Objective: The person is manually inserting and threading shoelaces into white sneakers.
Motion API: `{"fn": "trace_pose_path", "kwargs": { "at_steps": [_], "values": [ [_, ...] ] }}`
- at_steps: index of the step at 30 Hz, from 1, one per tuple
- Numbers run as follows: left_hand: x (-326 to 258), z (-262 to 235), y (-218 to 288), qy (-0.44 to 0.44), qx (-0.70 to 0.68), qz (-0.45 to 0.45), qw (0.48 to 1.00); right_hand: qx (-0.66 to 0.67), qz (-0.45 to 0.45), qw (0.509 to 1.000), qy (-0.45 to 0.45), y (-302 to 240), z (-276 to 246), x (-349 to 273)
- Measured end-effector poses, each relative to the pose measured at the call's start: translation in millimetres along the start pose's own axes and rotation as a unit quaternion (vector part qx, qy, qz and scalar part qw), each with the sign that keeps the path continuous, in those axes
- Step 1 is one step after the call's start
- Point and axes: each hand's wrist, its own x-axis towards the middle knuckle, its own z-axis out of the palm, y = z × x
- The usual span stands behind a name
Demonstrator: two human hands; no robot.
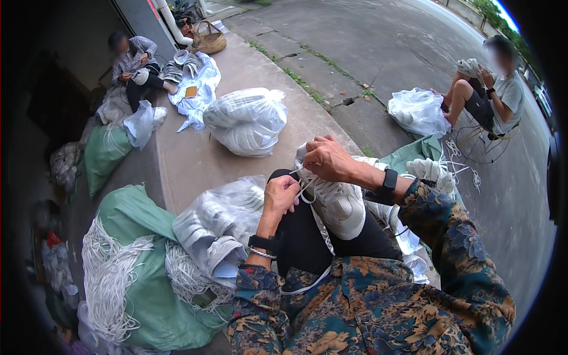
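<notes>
White laces, far left: a heap of white shoelaces (109, 278) is spilling over a green sack (142, 296) lying on the ground, with a second bundle of laces (186, 275) lying just beside it.
Green bag, upper left: a second green sack (105, 151) is sitting near a seated person (133, 62); its contents cannot be told.
Clear bag, left of the knee: a transparent plastic bag (222, 216) is holding white shoe parts and is lying against the person's black trouser leg (302, 236).
Clear bag, centre ledge: another tied plastic bag (245, 121) is resting on the concrete ledge (189, 160), filled with white pieces.
Left hand: the left hand (281, 195) is rising from a floral sleeve, wrist bent upward, fingers curled tight and pinching a white lace (306, 190) just beside the shoe.
Shoe: a white sneaker (337, 204) is resting on the raised knee, between the two hands.
Right hand: the right hand (328, 158) is arching over the sneaker's top, fingers closed and gripping it at the lacing; a black watch is sitting on the wrist.
Clear bag, right: a plastic bag (417, 109) is standing on the pavement beside another seated person (494, 94).
</notes>
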Motion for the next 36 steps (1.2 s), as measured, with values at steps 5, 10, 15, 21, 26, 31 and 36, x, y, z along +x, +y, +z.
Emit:
{"fn": "trace_pose_path", "kwargs": {
  "at_steps": [5, 10, 15, 21, 26, 31, 36],
  "values": [
    [12.4, 0.7, -6.9, 0.043, 0.057, 0.049, 0.996, -0.059, -0.009, 0.998, -0.035, -8.2, 16.5, 3.7],
    [25.1, 4.1, -27.8, 0.126, 0.173, 0.127, 0.968, 0.042, 0.056, 0.997, -0.045, -6.9, 21.5, 4.2],
    [15.2, 5.8, 3.8, 0.126, 0.314, 0.15, 0.929, 0.094, 0.04, 0.995, 0.008, 0.3, 30.9, -4.0],
    [8.9, 1.7, 13.6, 0.096, 0.27, 0.074, 0.955, 0.104, 0.04, 0.994, -0.014, 5.5, 29.6, -6.5],
    [3.4, -11.6, 18.6, 0.117, 0.317, 0.288, 0.896, 0.106, 0.015, 0.994, 0.007, 8.2, 29.9, -7.7],
    [13.4, -19.4, 12.2, 0.087, 0.361, 0.399, 0.838, 0.105, 0.015, 0.994, -0.017, 8.2, 30.0, -6.5],
    [15.8, -20.2, 11.6, 0.078, 0.385, 0.397, 0.829, 0.097, 0.004, 0.995, -0.01, 4.6, 28.9, -8.2]
  ]
}}
